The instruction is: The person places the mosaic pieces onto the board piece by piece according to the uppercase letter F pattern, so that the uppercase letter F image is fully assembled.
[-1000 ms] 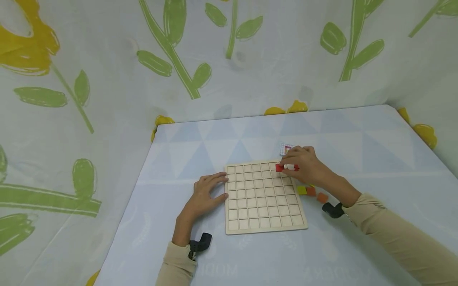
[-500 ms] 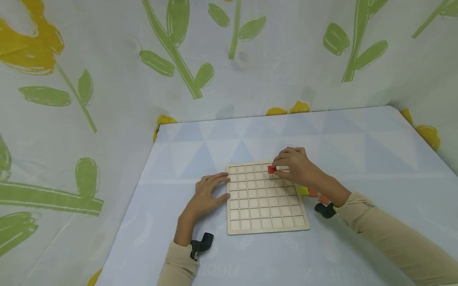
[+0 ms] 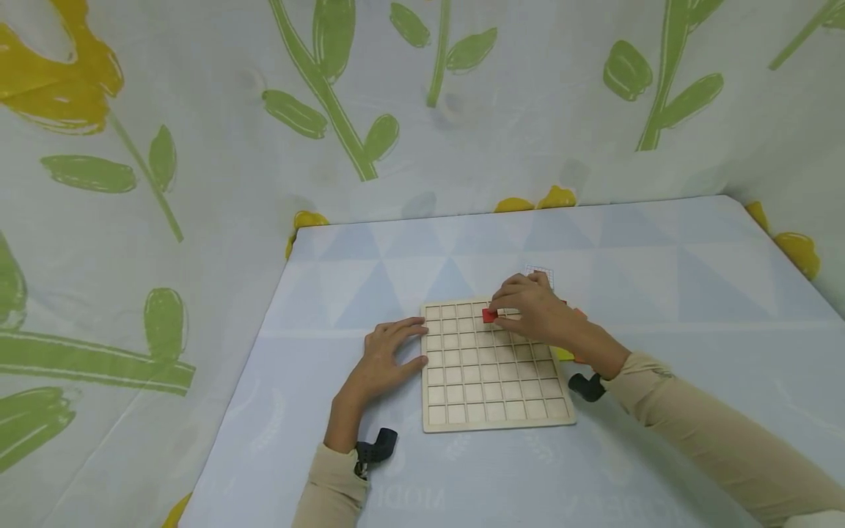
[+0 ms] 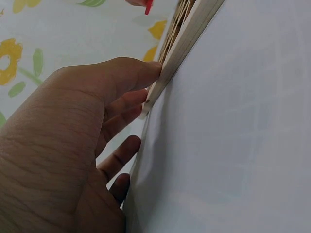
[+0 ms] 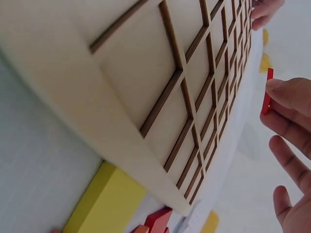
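A square wooden board (image 3: 472,375) with a grid of shallow square cells lies flat on the table. My left hand (image 3: 385,359) touches its left edge with thumb and fingertips, the fingers fairly straight; the left wrist view shows the thumb tip against the wooden side. Over the far part of the board, my right hand (image 3: 536,311) pinches a thin red square tile (image 3: 488,315) between thumb and index finger. In the right wrist view the red tile (image 5: 267,92) is edge-on and above the grid, the other fingers loosely spread.
A yellow tile (image 3: 563,354) lies beside the board's right edge, with red pieces (image 5: 158,221) and orange ones near it, partly hidden by the right arm. Behind the right hand is a small printed grid card (image 3: 545,273). A flowered curtain (image 3: 462,147) surrounds the table.
My right hand has carried the red tile leftward over the board's far rows, from near its right side. The left hand stays at the left edge; the whole view shifts slightly.
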Tool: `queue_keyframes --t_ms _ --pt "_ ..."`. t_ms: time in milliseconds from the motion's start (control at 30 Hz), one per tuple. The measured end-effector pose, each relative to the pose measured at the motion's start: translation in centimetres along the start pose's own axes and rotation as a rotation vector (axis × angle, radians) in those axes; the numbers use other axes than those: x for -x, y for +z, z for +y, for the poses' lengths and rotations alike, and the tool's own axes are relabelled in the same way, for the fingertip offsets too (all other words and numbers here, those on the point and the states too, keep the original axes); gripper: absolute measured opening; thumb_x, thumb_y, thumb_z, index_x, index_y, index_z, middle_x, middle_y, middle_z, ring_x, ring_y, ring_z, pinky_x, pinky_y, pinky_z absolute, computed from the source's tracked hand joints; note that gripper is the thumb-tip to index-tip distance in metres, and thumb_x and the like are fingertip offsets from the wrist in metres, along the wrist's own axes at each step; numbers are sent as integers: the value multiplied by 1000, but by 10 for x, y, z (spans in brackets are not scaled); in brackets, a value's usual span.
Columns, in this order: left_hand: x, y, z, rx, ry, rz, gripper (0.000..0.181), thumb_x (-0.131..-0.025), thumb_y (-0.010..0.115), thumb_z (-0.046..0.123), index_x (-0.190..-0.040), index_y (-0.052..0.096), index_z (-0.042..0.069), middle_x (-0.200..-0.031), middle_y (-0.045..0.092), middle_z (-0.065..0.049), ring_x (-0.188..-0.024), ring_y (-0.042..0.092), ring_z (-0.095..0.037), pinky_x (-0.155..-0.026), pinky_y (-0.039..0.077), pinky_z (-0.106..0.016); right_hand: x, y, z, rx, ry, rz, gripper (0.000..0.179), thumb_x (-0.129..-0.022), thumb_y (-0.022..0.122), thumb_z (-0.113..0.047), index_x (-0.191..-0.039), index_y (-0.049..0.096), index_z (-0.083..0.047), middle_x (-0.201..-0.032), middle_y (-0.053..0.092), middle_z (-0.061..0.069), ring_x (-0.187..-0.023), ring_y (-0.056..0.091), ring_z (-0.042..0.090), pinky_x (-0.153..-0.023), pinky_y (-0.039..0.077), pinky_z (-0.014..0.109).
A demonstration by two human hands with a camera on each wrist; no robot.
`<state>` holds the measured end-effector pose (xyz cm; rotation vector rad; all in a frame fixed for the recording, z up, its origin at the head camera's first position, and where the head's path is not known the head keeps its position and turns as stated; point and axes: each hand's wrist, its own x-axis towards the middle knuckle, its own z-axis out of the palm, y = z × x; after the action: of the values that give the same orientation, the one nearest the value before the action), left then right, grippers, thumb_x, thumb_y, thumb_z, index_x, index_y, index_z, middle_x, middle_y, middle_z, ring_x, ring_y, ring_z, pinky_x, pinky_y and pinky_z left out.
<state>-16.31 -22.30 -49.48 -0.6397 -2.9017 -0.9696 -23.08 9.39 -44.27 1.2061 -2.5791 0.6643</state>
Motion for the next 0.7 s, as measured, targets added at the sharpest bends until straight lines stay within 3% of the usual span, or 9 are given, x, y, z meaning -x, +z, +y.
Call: queue_keyframes --t_ms 200,400,700 --pt "0 -1 3 -2 4 12 49 -91 70 34 -137 61 19 -151 46 8 -132 39 -25 -98 26 -51 -7 7 -6 21 -7 -10 15 -80 85 -11 -93 79 -12 -98 72 1 -103 58 24 -90 34 57" --pt "0 1 3 -20 -30 4 49 -91 69 37 -138 60 23 -152 45 11 -132 39 -22 -100 26 -49 -15 13 -10 31 11 -71 15 -81 84 -16 -96 79 -15 -100 73 -1 -105 58 23 -92 33 58" --pt "-1 1 2 -18 -15 10 48 -92 69 36 -137 61 23 -151 46 11 -132 39 -22 -100 27 -50 -25 24 -16 70 28 -139 11 -83 83 -20 -93 79 -20 -100 73 -4 -107 56 21 -92 33 56"
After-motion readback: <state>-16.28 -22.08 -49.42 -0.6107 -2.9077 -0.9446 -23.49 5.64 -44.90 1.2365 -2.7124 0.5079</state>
